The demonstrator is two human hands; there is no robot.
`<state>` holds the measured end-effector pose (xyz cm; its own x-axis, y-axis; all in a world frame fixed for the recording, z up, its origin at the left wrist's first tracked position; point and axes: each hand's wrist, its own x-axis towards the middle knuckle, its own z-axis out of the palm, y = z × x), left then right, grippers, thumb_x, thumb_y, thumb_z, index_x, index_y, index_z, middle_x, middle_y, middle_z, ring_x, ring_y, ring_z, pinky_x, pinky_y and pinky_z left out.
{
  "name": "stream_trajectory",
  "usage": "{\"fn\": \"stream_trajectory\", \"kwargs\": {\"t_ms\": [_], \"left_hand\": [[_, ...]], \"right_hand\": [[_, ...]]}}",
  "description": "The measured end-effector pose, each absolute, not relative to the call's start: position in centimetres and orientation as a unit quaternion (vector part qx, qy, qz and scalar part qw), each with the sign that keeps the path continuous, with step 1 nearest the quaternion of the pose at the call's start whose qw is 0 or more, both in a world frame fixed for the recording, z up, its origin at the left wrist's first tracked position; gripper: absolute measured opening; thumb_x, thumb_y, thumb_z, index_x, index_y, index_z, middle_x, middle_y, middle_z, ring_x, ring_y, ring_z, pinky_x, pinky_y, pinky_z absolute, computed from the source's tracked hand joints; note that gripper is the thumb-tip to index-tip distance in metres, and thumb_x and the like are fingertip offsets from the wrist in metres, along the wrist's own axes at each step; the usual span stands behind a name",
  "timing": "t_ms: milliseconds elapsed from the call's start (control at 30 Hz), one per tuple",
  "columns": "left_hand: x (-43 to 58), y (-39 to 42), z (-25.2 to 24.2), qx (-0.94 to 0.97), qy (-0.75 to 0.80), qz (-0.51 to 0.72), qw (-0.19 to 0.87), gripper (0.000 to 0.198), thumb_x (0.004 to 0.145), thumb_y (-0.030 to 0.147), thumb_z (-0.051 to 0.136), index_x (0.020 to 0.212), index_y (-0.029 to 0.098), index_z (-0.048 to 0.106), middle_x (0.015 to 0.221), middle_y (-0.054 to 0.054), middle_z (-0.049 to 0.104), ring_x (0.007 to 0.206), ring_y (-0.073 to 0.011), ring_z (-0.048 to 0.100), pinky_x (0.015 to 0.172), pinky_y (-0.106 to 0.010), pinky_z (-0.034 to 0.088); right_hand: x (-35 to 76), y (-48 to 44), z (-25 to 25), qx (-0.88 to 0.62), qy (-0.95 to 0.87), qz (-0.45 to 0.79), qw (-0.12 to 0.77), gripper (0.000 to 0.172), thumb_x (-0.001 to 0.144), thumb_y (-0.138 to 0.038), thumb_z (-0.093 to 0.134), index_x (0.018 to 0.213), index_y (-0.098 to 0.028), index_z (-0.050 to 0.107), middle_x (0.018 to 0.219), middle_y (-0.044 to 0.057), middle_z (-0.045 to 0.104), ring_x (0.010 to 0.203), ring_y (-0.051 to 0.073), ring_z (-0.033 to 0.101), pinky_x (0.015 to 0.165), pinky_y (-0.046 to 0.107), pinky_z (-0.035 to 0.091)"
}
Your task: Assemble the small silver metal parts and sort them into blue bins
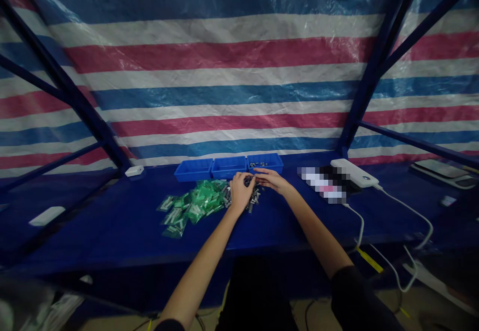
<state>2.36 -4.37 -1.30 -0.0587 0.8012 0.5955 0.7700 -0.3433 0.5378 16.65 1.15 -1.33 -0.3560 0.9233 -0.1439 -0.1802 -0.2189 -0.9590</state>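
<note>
My left hand (241, 192) is curled over a loose pile of small metal parts (253, 202) that look like screws. A dark cluster of these parts (247, 180) shows between its thumb and fingers. From the right my right hand (274, 180) reaches in, fingers stretched out and fingertips close to the left thumb. Nothing clear shows in its grasp, though its tips partly overlap the parts. Left of the pile lies a heap of clear and green small plastic bags (204, 201), with pale pieces inside some.
Behind my hands stand an empty-looking left blue bin (193, 169), a middle blue bin (229, 167) and a right blue bin (275, 163) holding small metal pieces. A phone (325, 184), a white power bank (354, 172) and cables (406, 209) lie right. Blue frame posts (364, 89) flank the table.
</note>
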Motion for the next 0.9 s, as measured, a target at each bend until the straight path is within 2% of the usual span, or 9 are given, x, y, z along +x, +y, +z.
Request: {"fn": "stream_trajectory", "kwargs": {"t_ms": [267, 400, 500, 600, 733, 900], "left_hand": [[2.3, -4.3, -1.1, 0.686, 0.549, 0.475, 0.048, 0.017, 0.086, 0.031, 0.048, 0.084, 0.020, 0.061, 0.088, -0.003, 0.059, 0.088, -0.0168, 0.056, 0.078, -0.030, 0.042], [2.2, -4.1, -1.3, 0.674, 0.551, 0.490, 0.051, 0.018, 0.085, 0.033, 0.050, 0.083, 0.019, 0.061, 0.088, -0.004, 0.059, 0.088, -0.0167, 0.056, 0.079, -0.030, 0.042], [2.2, -4.1, -1.4, 0.669, 0.548, 0.500, 0.044, 0.018, 0.085, 0.035, 0.050, 0.085, 0.019, 0.060, 0.088, -0.004, 0.058, 0.088, -0.0166, 0.056, 0.080, -0.030, 0.042], [2.3, -4.2, -1.4, 0.667, 0.548, 0.503, 0.039, 0.020, 0.085, 0.037, 0.048, 0.086, 0.019, 0.058, 0.088, -0.004, 0.058, 0.088, -0.0164, 0.055, 0.080, -0.030, 0.041], [2.5, -4.4, -1.2, 0.676, 0.563, 0.475, 0.041, 0.019, 0.084, 0.038, 0.051, 0.087, 0.020, 0.057, 0.086, -0.002, 0.059, 0.085, -0.0163, 0.056, 0.078, -0.030, 0.040], [2.8, -4.9, -0.9, 0.707, 0.580, 0.404, 0.021, 0.023, 0.082, 0.038, 0.053, 0.097, 0.022, 0.059, 0.089, -0.003, 0.061, 0.087, -0.0175, 0.056, 0.080, -0.032, 0.036]], "right_hand": [[16.4, 0.3, -0.9, -0.364, -0.488, 0.704, 0.366, 0.036, 0.072, -0.016, 0.066, 0.107, -0.021, 0.062, 0.078, 0.002, 0.070, 0.070, 0.010, 0.065, 0.062, 0.017, 0.050], [16.2, 0.3, -0.9, -0.351, -0.490, 0.718, 0.347, 0.027, 0.076, -0.022, 0.063, 0.103, -0.020, 0.065, 0.077, 0.003, 0.069, 0.068, 0.010, 0.064, 0.060, 0.017, 0.050], [16.1, 0.2, -0.8, -0.336, -0.484, 0.728, 0.352, 0.022, 0.076, -0.021, 0.063, 0.097, -0.018, 0.067, 0.075, 0.003, 0.069, 0.066, 0.009, 0.063, 0.064, 0.018, 0.050], [16.0, 0.2, -0.9, -0.336, -0.472, 0.723, 0.375, 0.018, 0.074, -0.019, 0.064, 0.091, -0.017, 0.069, 0.072, 0.001, 0.067, 0.064, 0.007, 0.061, 0.067, 0.017, 0.050], [15.9, 0.4, -1.1, -0.378, -0.462, 0.683, 0.421, 0.011, 0.071, -0.022, 0.067, 0.078, -0.014, 0.070, 0.062, 0.000, 0.064, 0.057, 0.006, 0.057, 0.061, 0.015, 0.048], [16.3, 1.3, -1.5, -0.437, -0.460, 0.595, 0.494, 0.019, 0.068, -0.034, 0.068, 0.070, -0.015, 0.069, 0.064, 0.002, 0.066, 0.057, 0.008, 0.058, 0.058, 0.018, 0.047]]}}
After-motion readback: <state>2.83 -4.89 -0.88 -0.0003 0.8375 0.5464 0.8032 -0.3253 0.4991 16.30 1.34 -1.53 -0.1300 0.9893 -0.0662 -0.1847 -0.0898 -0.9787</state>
